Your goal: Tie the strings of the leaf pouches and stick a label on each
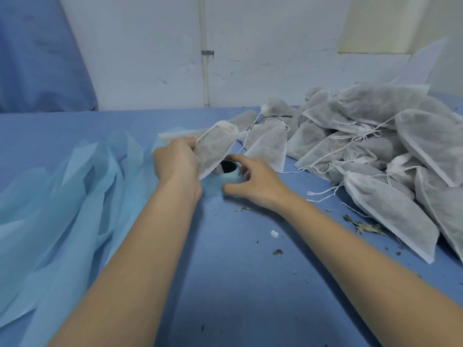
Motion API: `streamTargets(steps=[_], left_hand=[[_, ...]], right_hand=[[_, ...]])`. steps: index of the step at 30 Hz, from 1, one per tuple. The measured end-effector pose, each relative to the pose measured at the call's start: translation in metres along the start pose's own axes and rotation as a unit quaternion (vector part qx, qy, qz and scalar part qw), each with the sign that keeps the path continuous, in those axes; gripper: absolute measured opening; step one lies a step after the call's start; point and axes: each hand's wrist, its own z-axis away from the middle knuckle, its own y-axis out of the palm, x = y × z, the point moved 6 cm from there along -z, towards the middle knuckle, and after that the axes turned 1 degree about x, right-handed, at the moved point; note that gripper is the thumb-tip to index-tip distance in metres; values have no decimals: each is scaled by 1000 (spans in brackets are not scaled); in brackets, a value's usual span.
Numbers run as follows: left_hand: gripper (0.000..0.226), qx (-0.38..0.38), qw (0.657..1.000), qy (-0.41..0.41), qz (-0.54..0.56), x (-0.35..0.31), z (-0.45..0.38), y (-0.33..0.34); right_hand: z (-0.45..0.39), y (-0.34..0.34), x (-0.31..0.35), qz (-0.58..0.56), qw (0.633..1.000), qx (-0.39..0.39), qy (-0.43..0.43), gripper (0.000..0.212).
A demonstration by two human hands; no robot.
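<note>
1. Your left hand (176, 160) is raised just above the blue table (250, 284), near the middle of the view. Its fingers are curled round the edge of one white leaf pouch (215, 146), gripping it so that it stands tilted, with its drawstring mouth pointing up and away from you.
2. A thin white string (206, 134) runs from the top of that pouch down toward your left fingers.
3. Your right hand (253, 182) sits just to the right of the left one, low on the table. Its fingers and thumb are bent round a light blue roll (229, 175) with a dark hollow centre, touching its outer wall. The lower corner of the held pouch hangs over the roll's left side.
4. I cannot tell from this view whether the roll carries labels, or whether a label is already on the held pouch.
5. To your right, a large heap of pouches (380, 146) lies piled on the table and reaches back toward the wall. Their loose strings trail over one another and onto the table.
6. A few more pouches lie flat just behind your hands, between the held pouch and the heap.
7. To your left, crumpled sheets of pale blue fabric (62, 209) cover that side of the table.
8. Bits of dried leaf (363, 226) lie scattered on the table near the front of the heap.
</note>
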Motion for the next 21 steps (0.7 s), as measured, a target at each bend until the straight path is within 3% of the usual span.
streamTargets(steps=[3,7,11,14,17,21], left_hand=[[20,6,1000,7,-14,2,0,2],[6,10,999,21,-33,1,1,4],[30,8,996,34,-84,6,0,7],[30,26,990,42,-135,13,1,15],[23,41,982,49,-180,20,5,22],[13,43,978,52,-196,21,7,22]], right_hand=[[-3,4,5,7,1000,-18,-3,50],[-3,4,-1,-5,999,-31,39,59],[2,-10,-5,40,996,-64,55,65],[6,-17,-9,16,994,-75,82,48],[10,-13,-7,16,994,-60,95,47],[23,-18,-4,-91,994,-12,58,57]])
